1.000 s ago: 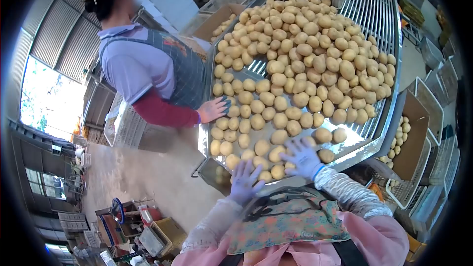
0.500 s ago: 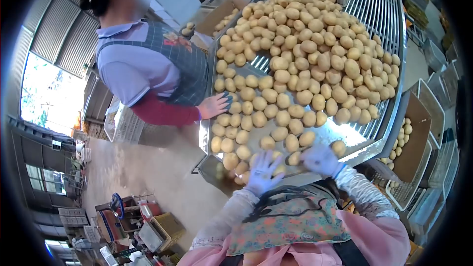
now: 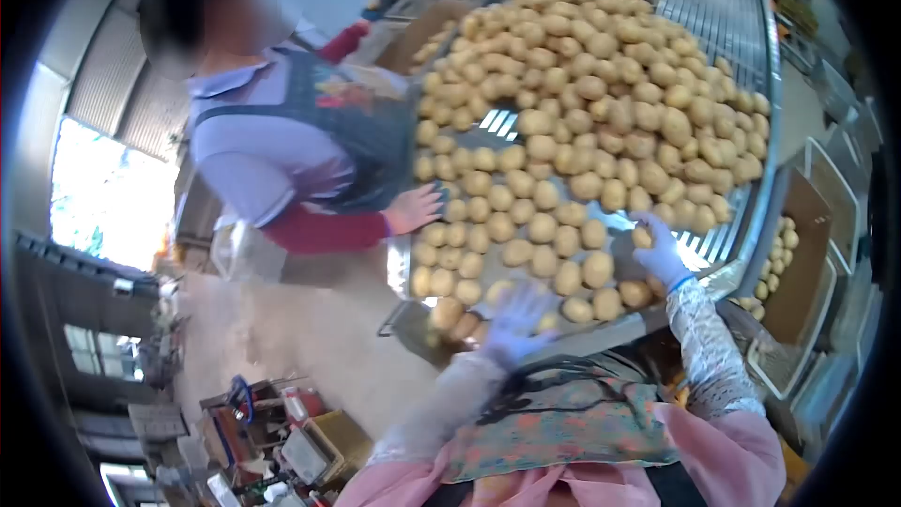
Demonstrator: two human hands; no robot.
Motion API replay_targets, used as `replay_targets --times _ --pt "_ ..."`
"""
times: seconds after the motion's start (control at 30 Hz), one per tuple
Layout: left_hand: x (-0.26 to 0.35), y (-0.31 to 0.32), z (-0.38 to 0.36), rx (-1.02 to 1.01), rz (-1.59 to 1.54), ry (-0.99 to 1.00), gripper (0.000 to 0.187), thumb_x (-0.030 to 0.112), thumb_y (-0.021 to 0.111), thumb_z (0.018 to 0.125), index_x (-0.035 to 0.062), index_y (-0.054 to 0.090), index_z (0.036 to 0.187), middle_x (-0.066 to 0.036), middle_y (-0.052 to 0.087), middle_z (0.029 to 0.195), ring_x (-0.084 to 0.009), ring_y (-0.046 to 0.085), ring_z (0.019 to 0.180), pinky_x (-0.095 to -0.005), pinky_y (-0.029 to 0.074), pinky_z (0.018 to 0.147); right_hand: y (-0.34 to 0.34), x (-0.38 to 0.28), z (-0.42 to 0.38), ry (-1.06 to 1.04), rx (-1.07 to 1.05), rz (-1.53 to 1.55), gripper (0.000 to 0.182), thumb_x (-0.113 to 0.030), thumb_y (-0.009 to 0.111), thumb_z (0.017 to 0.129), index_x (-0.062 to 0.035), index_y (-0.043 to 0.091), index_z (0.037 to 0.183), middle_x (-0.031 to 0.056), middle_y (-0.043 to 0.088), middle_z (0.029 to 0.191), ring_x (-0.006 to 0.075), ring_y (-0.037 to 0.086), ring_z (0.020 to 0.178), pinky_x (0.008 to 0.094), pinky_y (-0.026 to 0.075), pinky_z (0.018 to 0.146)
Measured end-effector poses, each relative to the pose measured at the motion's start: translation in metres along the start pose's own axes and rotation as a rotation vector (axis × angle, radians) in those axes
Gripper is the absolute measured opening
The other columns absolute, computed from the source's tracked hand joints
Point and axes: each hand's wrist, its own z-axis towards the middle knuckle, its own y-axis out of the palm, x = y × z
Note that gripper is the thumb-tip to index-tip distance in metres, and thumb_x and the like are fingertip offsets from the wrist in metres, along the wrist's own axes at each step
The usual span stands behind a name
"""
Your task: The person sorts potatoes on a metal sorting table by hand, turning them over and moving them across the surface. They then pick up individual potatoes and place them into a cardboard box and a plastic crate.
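Pale yellow potatoes [image 3: 594,89] cover a metal sorting table [image 3: 601,325], heaped at the far side and thinly spread near me. My left hand [image 3: 519,322], in a light glove, is blurred, its fingers spread over potatoes at the near edge. At the near right, my gloved right hand [image 3: 663,255] has its fingers curled around a single potato [image 3: 643,237]. A row of potatoes [image 3: 607,304] lies between my two hands.
A co-worker [image 3: 291,141] stands at the left side, one hand [image 3: 413,209] resting at the table edge by the potatoes. Boxes [image 3: 805,244] with potatoes stand to the right. Another potato-filled box [image 3: 422,36] sits beyond the co-worker. Slatted bars [image 3: 718,14] form the table's far right.
My right hand has moved up and to the right and now holds a potato. My left hand has shifted slightly right. The co-worker's far arm now reaches toward the back.
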Motion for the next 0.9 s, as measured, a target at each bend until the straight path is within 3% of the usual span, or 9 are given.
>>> replay_targets --times 0.07,0.2,0.33,0.37,0.43,0.57,0.67,0.77,0.9 --pt "-0.02 -0.008 -0.014 0.009 -0.047 -0.157 0.071 0.042 0.066 0.089 0.0066 0.046 0.148 -0.025 0.045 0.147 -0.045 0.035 0.141 -0.057 0.021 0.118 -0.047 0.012 -0.051 0.071 0.056 0.297 0.055 0.0 0.068 0.071 0.0 0.061 0.126 0.0055 0.062 0.12 0.0206 0.06 0.112 0.0339 0.046 0.102" --pt "-0.071 -0.004 -0.022 0.038 0.201 -0.511 0.075 0.043 0.061 0.092 0.0049 0.038 0.153 -0.027 0.034 0.156 -0.0454 0.031 0.144 -0.0607 0.017 0.118 -0.117 -0.017 -0.145 0.536 0.327 0.401 0.028 -0.013 0.072 0.087 -0.0068 0.066 0.113 0.0039 0.065 0.096 0.0081 0.06 0.075 0.0208 0.048 0.058" --pt "-0.053 0.019 0.036 -0.039 0.354 -0.672 0.083 0.053 0.056 0.094 -0.0021 0.035 0.152 -0.03 0.032 0.156 -0.0456 0.026 0.148 -0.0651 0.013 0.118 -0.215 0.083 -0.175 0.139 0.943 -0.082 0.044 -0.014 0.064 0.095 0.0009 0.054 0.135 0.015 0.056 0.134 0.0244 0.053 0.124 0.0372 0.045 0.105" --pt "-0.044 0.033 0.05 0.076 0.352 -0.638 0.081 0.053 0.055 0.094 -0.0006 0.036 0.152 -0.031 0.034 0.155 -0.0463 0.027 0.147 -0.0653 0.014 0.118 -0.244 0.11 -0.18 0.089 1.004 -0.653 0.055 -0.017 0.067 0.093 -0.0011 0.05 0.142 0.0203 0.054 0.14 0.0306 0.052 0.13 0.0405 0.042 0.109" --pt "-0.038 0.047 0.074 0.185 0.18 -0.51 0.078 0.053 0.054 0.095 0.0037 0.037 0.153 -0.029 0.033 0.156 -0.0467 0.026 0.147 -0.0657 0.014 0.118 -0.239 0.09 -0.168 0.457 0.973 -1.047 0.061 -0.022 0.07 0.089 -0.0033 0.051 0.143 0.0245 0.052 0.142 0.037 0.05 0.132 0.0435 0.039 0.112" --pt "0.016 0.036 0.061 -0.026 0.159 -0.206 0.07 0.05 0.054 0.095 0.0125 0.04 0.153 -0.026 0.033 0.156 -0.0472 0.027 0.146 -0.0627 0.018 0.118 -0.126 0.037 -0.12 -0.084 0.461 -0.785 0.064 -0.032 0.077 0.079 -0.0095 0.059 0.137 0.0237 0.056 0.136 0.0426 0.05 0.129 0.0472 0.039 0.109" --pt "0.011 0.024 0.003 -0.038 0.061 -0.17 0.063 0.046 0.055 0.095 0.0164 0.046 0.15 -0.024 0.04 0.153 -0.0489 0.029 0.144 -0.0621 0.022 0.116 -0.057 -0.044 -0.097 0.026 -0.123 -0.69 0.073 -0.045 0.079 0.066 -0.0163 0.063 0.132 0.0217 0.054 0.135 0.0431 0.05 0.123 0.0531 0.037 0.105" --pt "-0.017 -0.001 -0.062 -0.049 0.197 -0.199 0.059 0.045 0.057 0.095 0.0194 0.051 0.147 -0.015 0.047 0.15 -0.0469 0.037 0.139 -0.0619 0.027 0.114 0.014 -0.026 -0.088 -0.25 -0.14 -0.749 0.077 -0.055 0.077 0.064 -0.0301 0.061 0.135 0.0142 0.05 0.143 0.0457 0.037 0.137 0.0672 0.025 0.112" --pt "-0.032 -0.017 -0.081 -0.127 0.2 -0.18 0.056 0.044 0.057 0.095 0.0186 0.052 0.145 -0.012 0.049 0.148 -0.0474 0.037 0.138 -0.0618 0.027 0.114 0.088 -0.059 -0.054 -0.532 -0.205 -0.68 0.066 -0.055 0.072 0.07 -0.0259 0.065 0.129 0.013 0.051 0.142 0.0457 0.038 0.136 0.0658 0.023 0.114"
